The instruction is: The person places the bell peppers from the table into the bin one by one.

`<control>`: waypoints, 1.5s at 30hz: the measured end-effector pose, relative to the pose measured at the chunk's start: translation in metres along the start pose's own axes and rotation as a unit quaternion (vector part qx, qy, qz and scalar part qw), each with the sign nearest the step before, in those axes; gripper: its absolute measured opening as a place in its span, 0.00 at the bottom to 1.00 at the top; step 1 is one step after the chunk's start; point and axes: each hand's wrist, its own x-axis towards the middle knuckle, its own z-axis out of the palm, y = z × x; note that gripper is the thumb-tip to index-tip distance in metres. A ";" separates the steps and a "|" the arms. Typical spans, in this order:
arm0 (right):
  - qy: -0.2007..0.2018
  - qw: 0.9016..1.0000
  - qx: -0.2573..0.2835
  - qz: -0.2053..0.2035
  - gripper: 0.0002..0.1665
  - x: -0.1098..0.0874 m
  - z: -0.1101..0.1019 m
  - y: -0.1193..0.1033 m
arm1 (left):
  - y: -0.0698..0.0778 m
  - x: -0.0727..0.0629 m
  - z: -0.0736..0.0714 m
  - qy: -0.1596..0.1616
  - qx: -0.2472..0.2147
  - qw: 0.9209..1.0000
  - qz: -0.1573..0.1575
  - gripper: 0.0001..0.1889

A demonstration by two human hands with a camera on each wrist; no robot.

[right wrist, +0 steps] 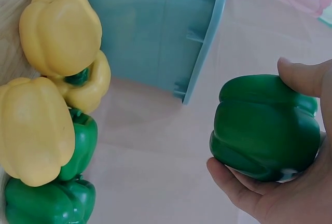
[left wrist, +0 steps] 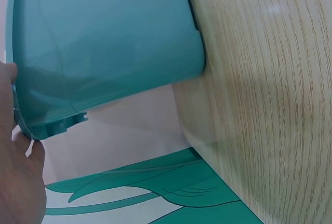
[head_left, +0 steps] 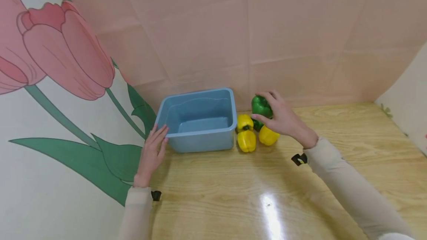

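Note:
In my right hand [head_left: 283, 119] is a green bell pepper [right wrist: 267, 125], gripped between thumb and fingers and raised above the other peppers. Below it, three yellow bell peppers [head_left: 247, 141] sit close together on the table, with green bell peppers [right wrist: 41, 203] beside them, partly hidden in the head view. A blue plastic bin [head_left: 200, 142] stands upright just left of this group. My left hand [head_left: 151, 155] holds the bin's rim at the front left corner, fingers over the edge and thumb against the outside.
The wooden table [head_left: 213, 192] runs up to a pinkish cloth backdrop [head_left: 200, 29] directly behind the bin. To the left rises a white wall panel with painted tulips [head_left: 70, 43]. A pale wall [head_left: 410, 99] bounds the right side.

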 end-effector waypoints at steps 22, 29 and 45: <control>-0.012 1.000 0.012 0.002 0.43 0.010 0.011 -0.007 | 0.003 0.000 -0.001 -0.003 -0.010 1.000 0.003 0.23; -0.014 1.000 0.013 0.007 0.45 0.018 0.016 -0.011 | 0.001 0.000 -0.002 0.001 -0.011 1.000 0.000 0.22; -0.010 1.000 0.024 -0.002 0.44 0.025 0.024 -0.015 | -0.001 -0.001 -0.002 -0.002 -0.003 1.000 0.000 0.23</control>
